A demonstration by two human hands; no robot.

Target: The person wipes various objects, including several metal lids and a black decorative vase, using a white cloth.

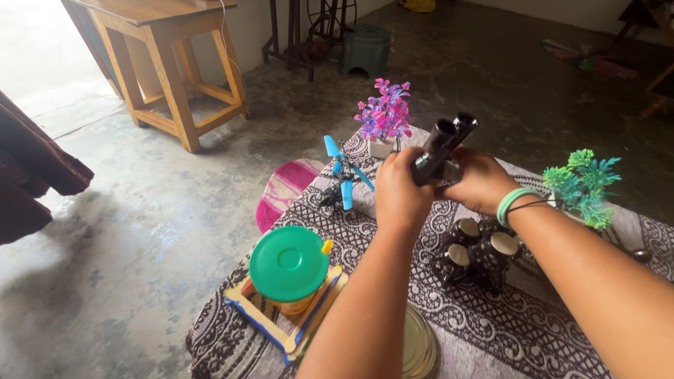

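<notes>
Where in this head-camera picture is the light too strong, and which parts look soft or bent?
Head view: daylight washes out the floor at the top left beside the wooden table; the forearms at the bottom edge are large and slightly soft; the left hand and right hand on the black binoculars are fairly sharp; the green lid shows no glare; the room's edges bow a little.

1. My left hand [399, 193] and right hand [479, 180] cover the lower part of the dark tube piece [442, 149], so I cannot tell its full shape.
2. My left forearm hides part of the round metal lid [419, 345], and the near edge cuts it off.
3. The wooden table [172, 63] runs off the far edge.
4. The dark cloth [28, 172] is cut off at the left.
5. The spoon-like thing [637, 255] at the right is too small to identify.
</notes>
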